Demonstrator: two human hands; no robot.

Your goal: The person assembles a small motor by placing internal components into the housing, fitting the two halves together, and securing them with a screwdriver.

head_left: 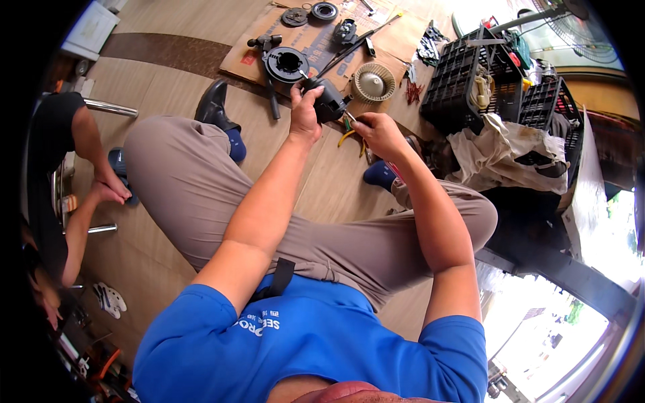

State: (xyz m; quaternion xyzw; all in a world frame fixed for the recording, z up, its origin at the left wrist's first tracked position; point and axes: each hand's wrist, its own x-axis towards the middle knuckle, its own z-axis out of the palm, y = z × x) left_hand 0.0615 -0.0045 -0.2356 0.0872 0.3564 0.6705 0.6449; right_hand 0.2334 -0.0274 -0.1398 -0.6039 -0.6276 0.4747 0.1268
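My left hand (pixel 307 115) is wrapped round a black blower motor (pixel 327 102), held tilted in front of my knees. A thin metal shaft sticks out of its far end. In my closed right hand (pixel 381 136) is a screwdriver (pixel 351 117), its metal shank pointing at the motor's near side; I cannot tell whether the tip touches. Most of its handle is hidden by the fingers. Just beyond the motor, a round black housing (pixel 287 64) lies on a cardboard sheet (pixel 240 62). A beige finned blower wheel (pixel 373 82) rests to its right. Yellow-handled pliers (pixel 345 138) lie below the hands.
A hammer-like tool (pixel 274 101) overhangs the cardboard's near edge. Round black parts (pixel 324 11) sit at its far side, with a long rod-like tool (pixel 356 46). Black crates (pixel 463 80) draped with cloth (pixel 510 151) stand right. Another person's leg (pixel 94 144) is at left.
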